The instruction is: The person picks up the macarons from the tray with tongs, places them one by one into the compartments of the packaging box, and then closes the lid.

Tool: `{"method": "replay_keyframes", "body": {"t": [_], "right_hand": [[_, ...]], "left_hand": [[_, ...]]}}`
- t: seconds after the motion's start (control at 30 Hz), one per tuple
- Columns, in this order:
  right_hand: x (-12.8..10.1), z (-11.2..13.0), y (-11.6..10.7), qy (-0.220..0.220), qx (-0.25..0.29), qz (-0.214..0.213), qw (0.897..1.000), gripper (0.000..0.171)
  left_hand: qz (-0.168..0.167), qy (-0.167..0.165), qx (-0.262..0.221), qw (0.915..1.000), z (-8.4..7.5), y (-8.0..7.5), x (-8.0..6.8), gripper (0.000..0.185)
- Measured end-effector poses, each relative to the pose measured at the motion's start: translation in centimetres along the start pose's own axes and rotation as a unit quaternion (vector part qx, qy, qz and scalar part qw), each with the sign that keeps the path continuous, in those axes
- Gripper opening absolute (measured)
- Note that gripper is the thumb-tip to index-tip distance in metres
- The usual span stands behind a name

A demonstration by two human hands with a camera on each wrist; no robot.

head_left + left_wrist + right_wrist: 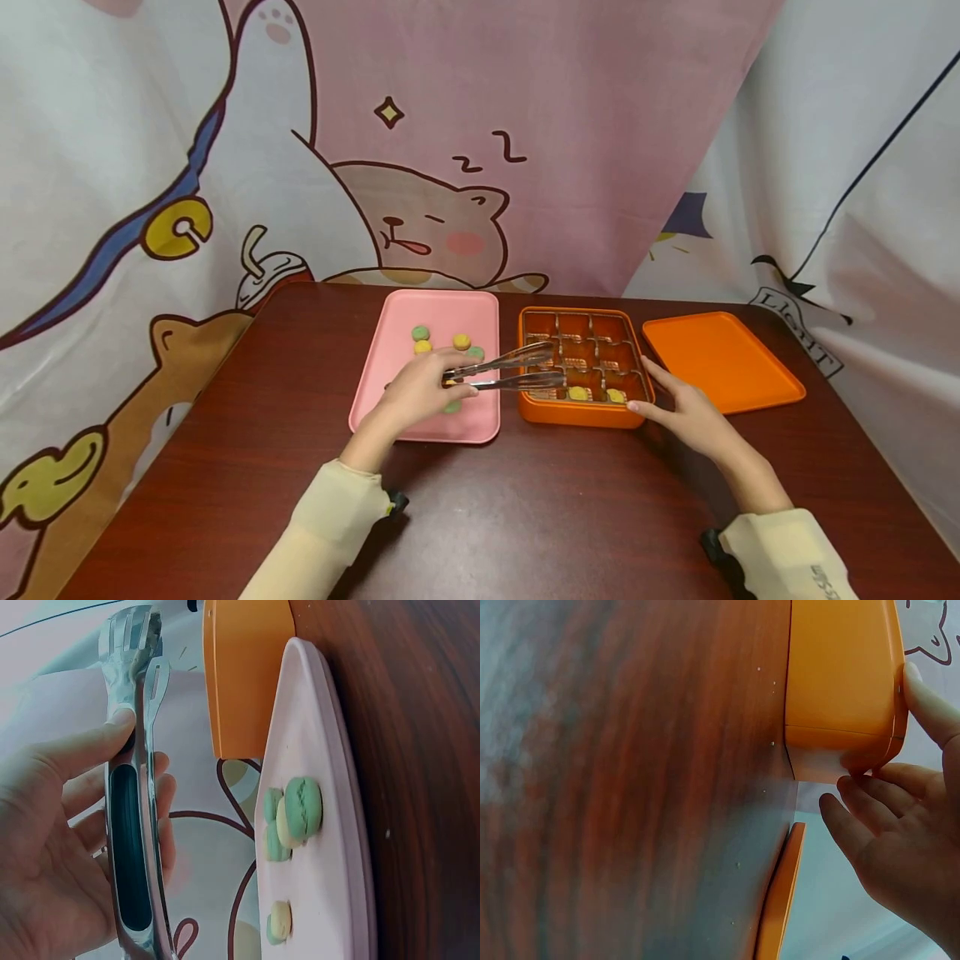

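My left hand [423, 387] grips metal tongs [521, 382] over the pink tray [401, 429]. Their two arms stand apart, the tips above the left part of the orange box [581, 414]; I see no macaron between them. The box has a clear divided insert, with yellow macarons [578, 393] in the middle and right compartments of the front row. The tongs partly cover the front left compartment. On the tray lie several green macarons [303, 808] and yellow macarons [461, 342]. My right hand [693, 417] touches the box's front right corner, thumb at the rim, fingers along the side.
Right of the box, a flat orange lid [723, 358] lies on the dark wood table [525, 517]. Behind the table hangs a curtain [585, 150] with cartoon animals, which also runs along both sides.
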State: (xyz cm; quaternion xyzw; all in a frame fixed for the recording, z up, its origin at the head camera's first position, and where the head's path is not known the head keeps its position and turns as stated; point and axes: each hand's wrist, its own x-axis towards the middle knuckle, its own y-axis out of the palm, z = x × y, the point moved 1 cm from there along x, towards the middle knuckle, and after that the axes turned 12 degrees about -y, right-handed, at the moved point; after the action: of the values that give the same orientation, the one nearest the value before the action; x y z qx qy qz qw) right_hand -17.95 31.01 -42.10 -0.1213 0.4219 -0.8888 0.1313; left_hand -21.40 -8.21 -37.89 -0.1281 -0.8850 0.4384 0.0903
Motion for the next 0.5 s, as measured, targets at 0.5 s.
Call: {"method": "replay_keyframes", "body": {"t": [0.5], "right_hand": [[-0.1, 0.0, 0.0, -0.008, -0.005, -0.003, 1.0, 0.088]], "left_hand": [[-0.021, 0.001, 0.024, 0.9995, 2.1, -1.6, -1.5, 0.041]]}}
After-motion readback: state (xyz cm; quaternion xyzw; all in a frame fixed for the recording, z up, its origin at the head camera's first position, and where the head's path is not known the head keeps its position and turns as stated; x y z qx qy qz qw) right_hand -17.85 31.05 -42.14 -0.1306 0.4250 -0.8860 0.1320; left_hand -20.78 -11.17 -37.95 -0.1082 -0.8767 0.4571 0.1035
